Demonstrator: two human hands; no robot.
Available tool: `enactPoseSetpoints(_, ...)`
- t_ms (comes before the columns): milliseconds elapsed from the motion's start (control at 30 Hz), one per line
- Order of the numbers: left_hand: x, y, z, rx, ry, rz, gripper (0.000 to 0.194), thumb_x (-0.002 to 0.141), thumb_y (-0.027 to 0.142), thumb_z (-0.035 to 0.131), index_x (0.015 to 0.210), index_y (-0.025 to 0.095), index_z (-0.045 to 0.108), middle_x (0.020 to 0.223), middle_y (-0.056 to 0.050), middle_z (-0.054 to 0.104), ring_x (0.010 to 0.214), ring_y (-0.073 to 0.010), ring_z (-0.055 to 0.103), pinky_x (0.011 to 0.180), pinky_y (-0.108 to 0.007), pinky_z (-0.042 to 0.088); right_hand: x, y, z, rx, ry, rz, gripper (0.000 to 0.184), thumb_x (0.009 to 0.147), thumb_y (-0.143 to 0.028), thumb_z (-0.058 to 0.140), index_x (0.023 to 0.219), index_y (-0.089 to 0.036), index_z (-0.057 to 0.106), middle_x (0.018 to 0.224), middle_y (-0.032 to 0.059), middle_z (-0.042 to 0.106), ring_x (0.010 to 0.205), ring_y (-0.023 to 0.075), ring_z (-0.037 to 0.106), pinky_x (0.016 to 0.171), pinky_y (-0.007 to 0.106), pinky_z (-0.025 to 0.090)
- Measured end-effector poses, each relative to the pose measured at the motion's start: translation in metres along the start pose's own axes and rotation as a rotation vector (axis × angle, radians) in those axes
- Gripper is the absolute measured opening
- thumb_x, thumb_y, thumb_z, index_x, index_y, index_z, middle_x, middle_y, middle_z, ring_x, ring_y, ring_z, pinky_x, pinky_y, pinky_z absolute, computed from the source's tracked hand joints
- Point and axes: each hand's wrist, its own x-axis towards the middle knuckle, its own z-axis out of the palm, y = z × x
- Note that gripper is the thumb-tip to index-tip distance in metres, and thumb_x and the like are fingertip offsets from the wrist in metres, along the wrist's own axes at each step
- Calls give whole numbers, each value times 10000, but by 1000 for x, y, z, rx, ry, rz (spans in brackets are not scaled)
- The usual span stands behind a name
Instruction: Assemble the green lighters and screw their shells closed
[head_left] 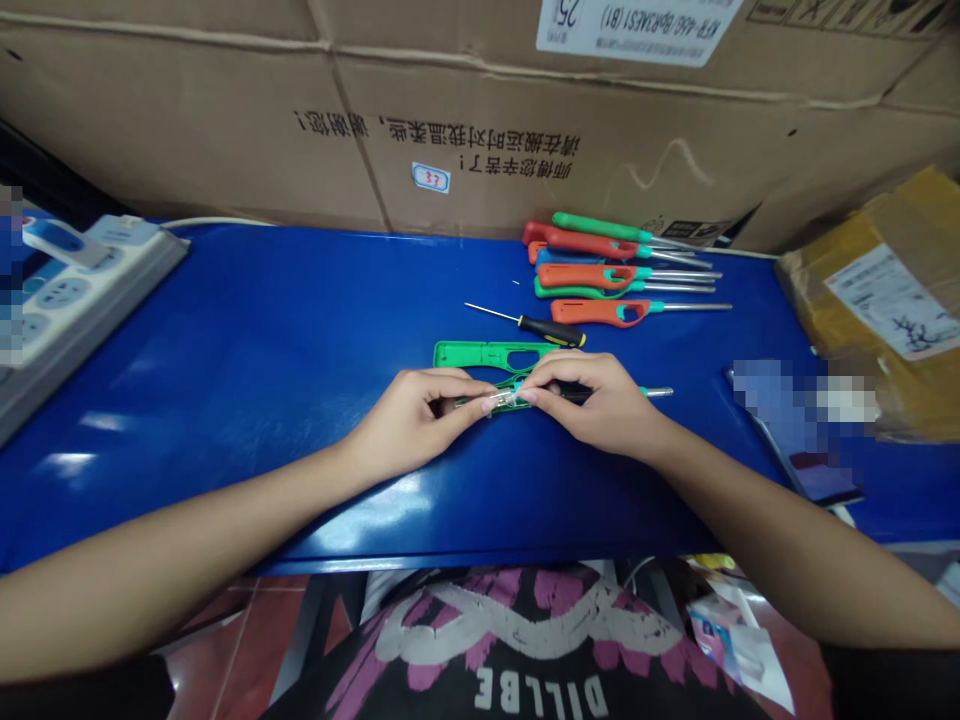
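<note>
Two light pinches

We'd do best to hold the small clear part (505, 398) level and squeeze gently. It sits between our hands: our left hand (435, 412) pinches one end, our right hand (596, 402) pinches near the other. A green shell (471, 356) lies just beyond.

Left fingers (469, 412), right fingers (553, 405) pinching small shiny part (503, 399), perhaps clear plastic; green casing half (469, 355), screwdriver (550, 329) beyond.
</note>
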Motion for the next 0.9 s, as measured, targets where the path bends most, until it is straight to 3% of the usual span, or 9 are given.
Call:
enactPoseSetpoints(133, 2, -1, -5, 3, -37, 18, 229, 922, 323, 653, 1041, 189, 794, 947, -75, 752, 813, -171, 651, 682, -266, 498, 0, -1, 1, -52, -1, -20, 95, 904, -230, 651, 838, -186, 702, 744, 10, 661, 624, 110, 521, 612, 263, 433)
enactPoseSetpoints(233, 3, -2, -10, 53, -23, 25, 228, 922, 328, 638, 999, 187, 801, 914, -73, 713, 765, -153, 626, 635, -252, 478, -1, -1, 0, -109, 0, -59, 51, 898, -229, 655, 915, -195, 689, 832, 27, 667, 719, 134, 577, 679, 281, 469)
enactPoseSetpoints(533, 3, 1, -26, 253, -32, 48, 183, 890, 269, 647, 993, 180, 770, 826, -25, 711, 513, -68, 469, 487, -205, 360, -3, 9, -3, -428, -134, -121, 328, 927, -318, 647, 1246, -249, 613, 1186, 94, 644, 1101, 258, 584, 957, 454, 452)
enactPoseSetpoints(667, 3, 1, -29, 335, -85, 79, 169, 894, 251, 642, 983, 198, 776, 880, -30, 710, 583, -85, 528, 538, -216, 396, -3, 12, -3, -481, -173, -131, 329, 943, -328, 626, 1258, -232, 625, 1229, 109, 623, 1156, 264, 567, 985, 460, 450)
enactPoseSetpoints(900, 3, -2, -27, 466, -13, 168, 196, 920, 269, 636, 1053, 215, 768, 1001, -51, 702, 721, -125, 606, 606, -237, 443, -3, 14, -4, -467, -169, -136, 312, 947, -334, 618, 1246, -249, 641, 1203, 104, 626, 1131, 264, 579, 984, 457, 460)
